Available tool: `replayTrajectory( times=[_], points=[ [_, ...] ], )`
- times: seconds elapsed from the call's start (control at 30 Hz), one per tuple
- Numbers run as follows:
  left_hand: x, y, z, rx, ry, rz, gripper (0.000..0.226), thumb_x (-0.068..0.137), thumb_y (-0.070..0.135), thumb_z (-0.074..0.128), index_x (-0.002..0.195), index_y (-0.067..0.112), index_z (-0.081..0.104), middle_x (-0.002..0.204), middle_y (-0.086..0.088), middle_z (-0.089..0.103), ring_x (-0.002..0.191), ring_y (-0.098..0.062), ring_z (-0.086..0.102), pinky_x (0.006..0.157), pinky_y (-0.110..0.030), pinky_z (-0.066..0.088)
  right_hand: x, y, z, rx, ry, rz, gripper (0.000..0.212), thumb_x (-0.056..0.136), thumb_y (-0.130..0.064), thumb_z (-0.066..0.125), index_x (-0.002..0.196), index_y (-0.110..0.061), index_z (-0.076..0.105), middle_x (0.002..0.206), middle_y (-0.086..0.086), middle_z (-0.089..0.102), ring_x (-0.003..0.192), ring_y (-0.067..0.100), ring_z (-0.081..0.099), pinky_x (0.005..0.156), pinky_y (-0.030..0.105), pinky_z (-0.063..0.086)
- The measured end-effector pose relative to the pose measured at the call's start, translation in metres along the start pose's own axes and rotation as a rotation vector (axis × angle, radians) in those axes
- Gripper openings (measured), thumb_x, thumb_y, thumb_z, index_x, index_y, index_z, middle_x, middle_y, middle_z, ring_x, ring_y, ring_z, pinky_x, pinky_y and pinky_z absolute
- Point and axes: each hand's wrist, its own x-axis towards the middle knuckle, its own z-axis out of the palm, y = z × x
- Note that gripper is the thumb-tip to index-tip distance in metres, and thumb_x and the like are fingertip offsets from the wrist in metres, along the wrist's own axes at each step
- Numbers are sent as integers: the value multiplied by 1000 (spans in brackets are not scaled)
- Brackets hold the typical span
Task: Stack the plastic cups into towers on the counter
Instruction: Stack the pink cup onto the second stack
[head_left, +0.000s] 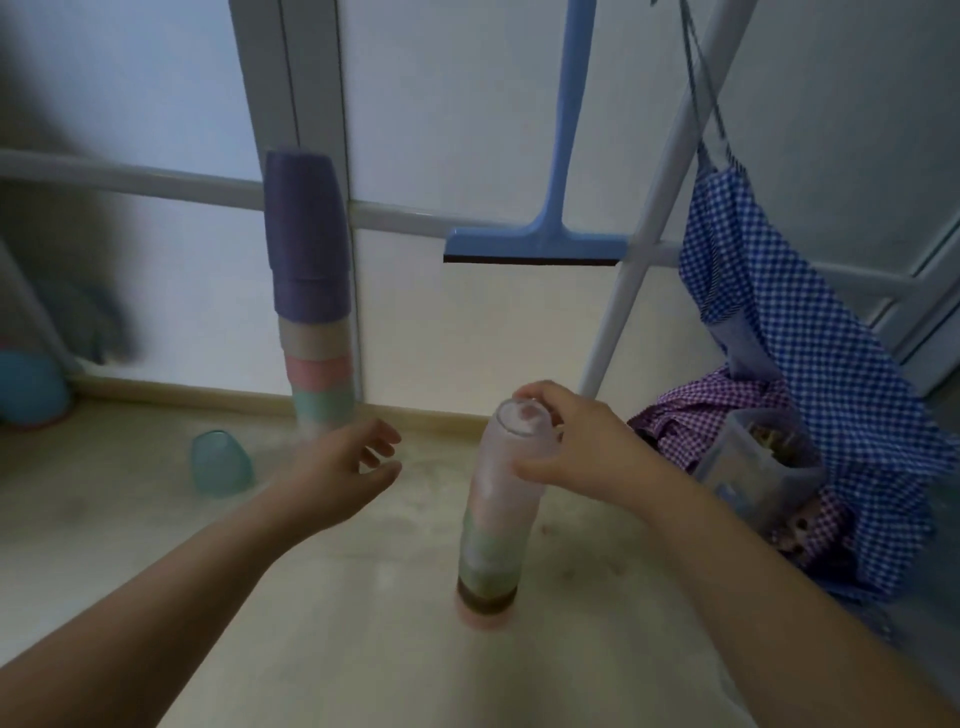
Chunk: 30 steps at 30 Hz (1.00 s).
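— Plastic cups, item one: near tower, mid-counter; right hand clasping its top cup.
— Handling?
— Light, slick, tippy — grip by the rim. Left hand open, empty; loose teal cup toward the back edge.

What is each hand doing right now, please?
Left hand: open, empty.
Right hand: grip closed around the top of the near cup tower.
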Motion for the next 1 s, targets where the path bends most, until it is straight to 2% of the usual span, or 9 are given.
replayTrajectory(
  times=[0.23,0.4,0.53,0.63,0.73,0.8,0.87,0.93,1.0],
  points=[
    [-8,-13,-5,8,8,-10,18,79,21,65,91,30,54,89,3,64,82,-13,61,75,-28,48,6,6,10,51,-16,21,59,67,-34,68,120,-45,44,118,-9,58,104,11,57,83,36,58],
    [-7,-17,-7,12,-9,-13,17,81,19,63,93,26,55,92,0,63,84,-16,61,75,-27,46,3,6,7,19,12,5,75,72,-37,74,135,-36,34,127,-15,47,110,8,49,86,26,50],
    [-3,-23,-15,26,-15,-24,18,81,19,63,98,20,59,94,-3,66,86,-17,61,79,-31,49,1,-15,-3,-27,151,-104,68,74,-43,71,133,-34,38,125,-15,49,110,3,48,90,23,43],
    [-1,-32,-27,11,2,-5,17,81,20,63,98,21,59,92,0,66,84,-13,62,75,-26,49,4,-48,1,-12,153,-186,62,75,-41,71,129,-35,41,119,-18,50,106,0,48,87,18,43],
    [-4,-45,-43,5,17,0,14,81,20,62,93,25,57,84,6,63,81,-9,62,67,-18,45,15,-78,27,-8,110,-236,53,74,-37,72,121,-35,47,113,-17,54,102,0,50,85,16,43],
    [-7,-63,-53,0,35,-19,17,80,20,64,89,30,54,82,7,62,80,-13,63,66,-20,43,29,-89,56,-2,77,-236,50,74,-34,73,118,-32,50,109,-13,57,99,3,53,86,18,44],
    [-10,-85,-64,-13,49,-47,17,78,22,64,87,32,54,82,5,61,80,-17,63,68,-24,43,44,-92,90,-10,51,-236,49,72,-32,74,117,-27,52,107,-10,58,96,7,53,84,13,42],
    [-15,-111,-75,2,61,-87,16,79,15,64,94,20,60,86,2,59,84,-19,60,73,-26,44,60,-91,124,-20,14,-226,49,73,-29,74,117,-23,53,104,-9,56,93,7,51,76,4,37],
    [-19,-140,-88,61,89,-133,22,80,13,63,102,11,60,94,1,56,91,-19,56,80,-29,44,75,-90,157,-20,-27,-175,46,74,-24,74,117,-21,55,102,-7,56,91,8,51,72,2,35]
  ],
)
